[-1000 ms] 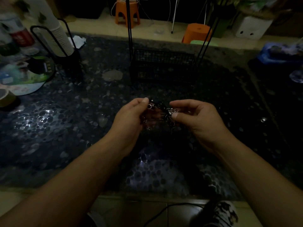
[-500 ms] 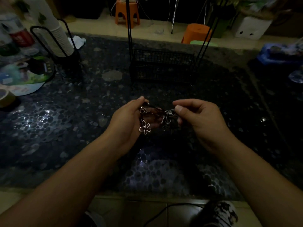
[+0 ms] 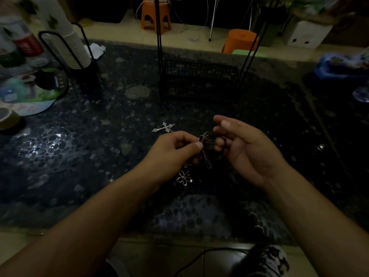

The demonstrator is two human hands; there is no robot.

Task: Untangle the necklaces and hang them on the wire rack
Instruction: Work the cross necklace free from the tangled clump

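Silver pendants are dangling as I am pinching the knotted necklaces between my left hand and right hand, untangling before lifting a freed strand to the wire rack beyond.

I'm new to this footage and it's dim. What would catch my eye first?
Two hands meet at the middle: the left hand and right hand both pinch a tangle of necklaces. A silver cross pendant shows just beyond the left hand, and a flower pendant below it. Behind stands the black wire rack.
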